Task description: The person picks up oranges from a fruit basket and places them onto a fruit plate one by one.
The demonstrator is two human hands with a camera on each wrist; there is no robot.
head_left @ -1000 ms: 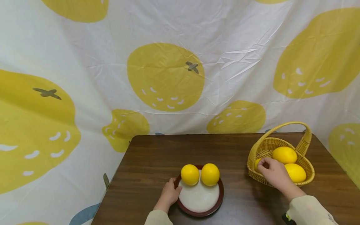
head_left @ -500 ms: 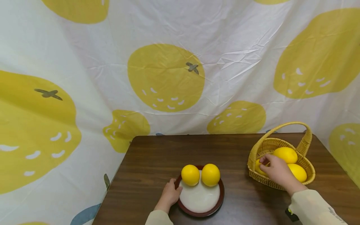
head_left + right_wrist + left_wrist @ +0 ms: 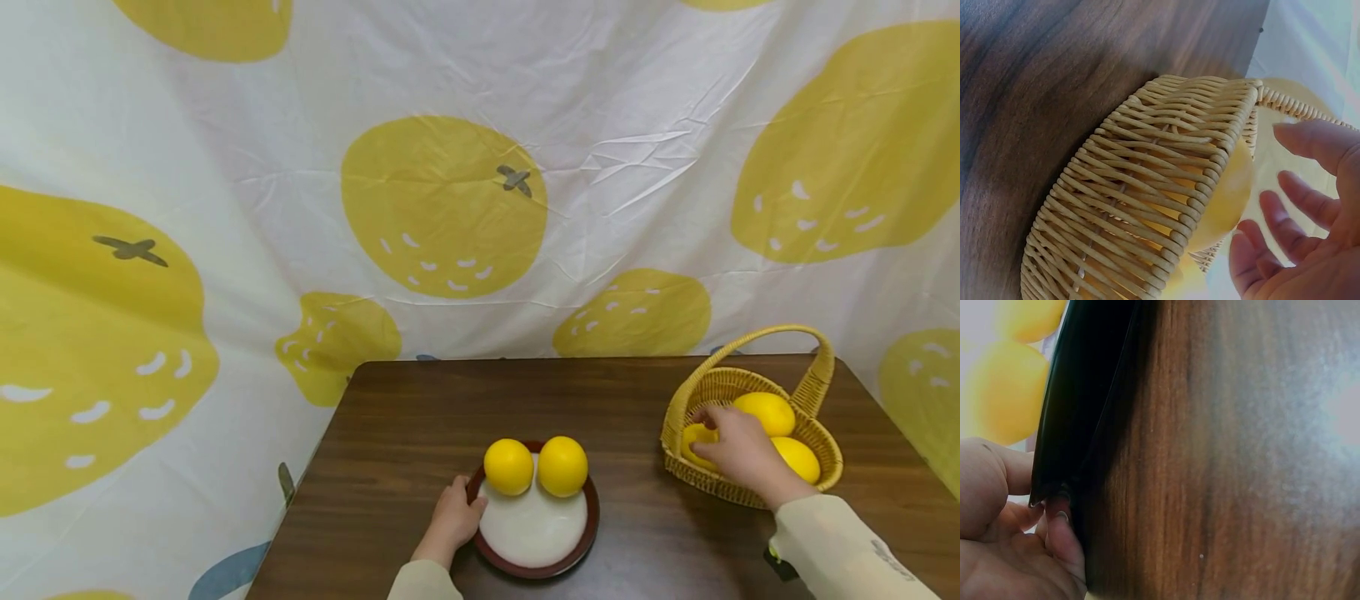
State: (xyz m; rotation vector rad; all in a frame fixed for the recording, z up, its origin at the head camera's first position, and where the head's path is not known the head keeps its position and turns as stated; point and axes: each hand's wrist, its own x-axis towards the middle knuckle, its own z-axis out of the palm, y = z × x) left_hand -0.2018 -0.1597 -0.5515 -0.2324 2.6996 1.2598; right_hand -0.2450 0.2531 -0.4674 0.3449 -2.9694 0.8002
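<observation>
My left hand (image 3: pixel 452 517) grips the left rim of a white plate with a dark red-brown edge (image 3: pixel 536 572), thumb on top. In the left wrist view, fingers (image 3: pixel 1065 540) curl under the plate's dark underside (image 3: pixel 1085 394). Two round yellow fruits (image 3: pixel 508 467) sit side by side at the plate's far edge. My right hand (image 3: pixel 738 450) hovers over a wicker basket (image 3: pixel 720 379), its thumb and fingers apart. Just by the fingertips lies a yellow fruit (image 3: pixel 697 442) in the basket; in the right wrist view nothing is between the fingers (image 3: pixel 1279 228).
Two more yellow fruits, one at the back (image 3: pixel 765 413) and one nearer (image 3: pixel 798 460), lie in the basket. Its tall handle (image 3: pixel 776 331) arches above. Behind the dark wooden table (image 3: pixel 450 400) hangs a lemon-print cloth (image 3: pixel 637 108). A small black item (image 3: pixel 782 567) shows beside the right sleeve.
The right hand has drawn slightly back and right from the basket's left fruit, and its fingers have spread, showing more of that fruit. The left hand and plate have stayed put.
</observation>
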